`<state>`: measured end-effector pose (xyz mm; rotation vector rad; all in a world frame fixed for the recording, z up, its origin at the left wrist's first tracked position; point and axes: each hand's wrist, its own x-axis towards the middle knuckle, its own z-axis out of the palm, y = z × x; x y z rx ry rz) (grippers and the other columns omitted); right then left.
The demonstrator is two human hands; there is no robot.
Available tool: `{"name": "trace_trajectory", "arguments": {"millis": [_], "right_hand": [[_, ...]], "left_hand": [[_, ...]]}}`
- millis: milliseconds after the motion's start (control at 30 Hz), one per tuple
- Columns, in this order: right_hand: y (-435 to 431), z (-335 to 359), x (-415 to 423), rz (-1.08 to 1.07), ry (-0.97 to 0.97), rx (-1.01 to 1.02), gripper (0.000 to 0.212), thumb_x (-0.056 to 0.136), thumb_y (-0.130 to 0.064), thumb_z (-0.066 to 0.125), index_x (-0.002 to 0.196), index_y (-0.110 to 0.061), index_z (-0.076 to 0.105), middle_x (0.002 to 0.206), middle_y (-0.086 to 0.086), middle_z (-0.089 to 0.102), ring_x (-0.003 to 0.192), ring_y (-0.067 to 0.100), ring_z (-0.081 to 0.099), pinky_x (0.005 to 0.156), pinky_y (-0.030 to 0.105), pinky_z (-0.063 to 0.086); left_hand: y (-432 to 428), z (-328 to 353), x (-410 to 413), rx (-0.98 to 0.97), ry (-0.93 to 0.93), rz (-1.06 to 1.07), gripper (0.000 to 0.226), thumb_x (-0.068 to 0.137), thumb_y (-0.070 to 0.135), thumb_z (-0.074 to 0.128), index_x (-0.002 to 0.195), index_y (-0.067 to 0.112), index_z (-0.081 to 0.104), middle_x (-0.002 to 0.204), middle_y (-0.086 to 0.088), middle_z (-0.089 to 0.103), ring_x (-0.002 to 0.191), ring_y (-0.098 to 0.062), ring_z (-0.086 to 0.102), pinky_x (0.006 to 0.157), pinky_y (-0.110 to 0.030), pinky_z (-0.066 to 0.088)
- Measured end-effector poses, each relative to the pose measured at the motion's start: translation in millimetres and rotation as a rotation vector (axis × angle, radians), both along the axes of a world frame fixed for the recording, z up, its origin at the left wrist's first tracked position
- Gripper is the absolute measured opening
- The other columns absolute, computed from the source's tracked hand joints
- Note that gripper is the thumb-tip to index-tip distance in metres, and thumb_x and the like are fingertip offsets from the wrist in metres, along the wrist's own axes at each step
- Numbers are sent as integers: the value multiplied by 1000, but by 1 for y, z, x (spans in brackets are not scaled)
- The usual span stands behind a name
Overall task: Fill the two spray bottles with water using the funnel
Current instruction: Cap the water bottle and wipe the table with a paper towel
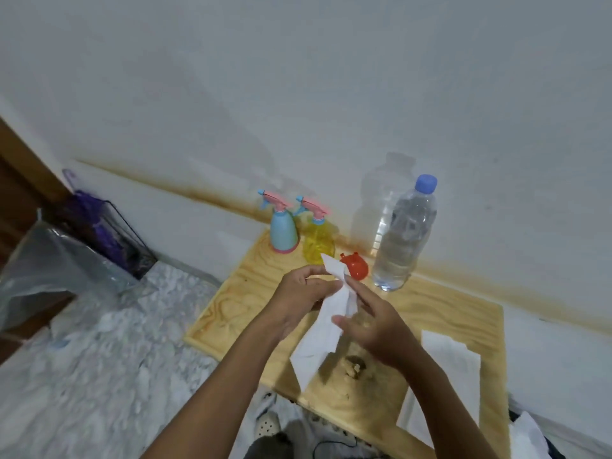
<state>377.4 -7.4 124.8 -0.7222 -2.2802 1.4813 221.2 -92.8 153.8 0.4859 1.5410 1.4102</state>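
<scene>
A blue spray bottle (283,230) and a yellow spray bottle (318,238), both with pink-and-blue trigger heads on, stand at the far side of the wooden table (440,309). A red funnel (356,267) lies beside the yellow one. To its right stands a large clear water bottle (402,240), blue cap on. Above the table's middle, my left hand (299,294) grips a white paper towel (326,329) that hangs down. My right hand (374,323) touches the towel with straight fingers.
Another white paper sheet (453,356) lies on the table's right side, and a brown stain (356,366) marks the near part. A wire bin with a plastic bag (63,256) stands on the floor at left. The wall runs right behind the table.
</scene>
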Motion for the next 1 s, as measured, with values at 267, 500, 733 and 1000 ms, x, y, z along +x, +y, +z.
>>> {"name": "trace_trajectory", "arguments": {"millis": [267,500,733,1000], "right_hand": [[-5,-33,-101,-256,-103,59,20,93,-23,64,108,-15,75,102,-5,73,92,13,65,82,24,48],[22,-106,-190,-323,-290,68,26,97,-19,56,119,-11,69,118,8,62,112,24,58,92,24,38],[40,-160,-249,-413,-510,395,28,95,-17,57,119,-20,71,107,14,58,102,35,52,87,39,43],[31,-174,-246,-252,-637,452,40,94,-19,53,133,-22,59,116,10,58,106,31,60,83,43,51]], "left_hand": [[-35,-31,-99,-214,163,114,18,85,16,76,97,4,73,76,-6,73,69,-16,66,71,-29,53],[-46,-106,-194,-392,470,55,16,85,21,74,100,23,68,100,5,70,82,-2,66,72,-15,52],[-40,-183,-243,-685,723,-317,91,71,53,78,146,20,39,140,-9,48,124,-24,54,97,-41,52],[-31,-201,-257,-703,686,-431,113,72,42,84,158,21,14,149,-8,35,127,-26,50,95,-42,52]]}}
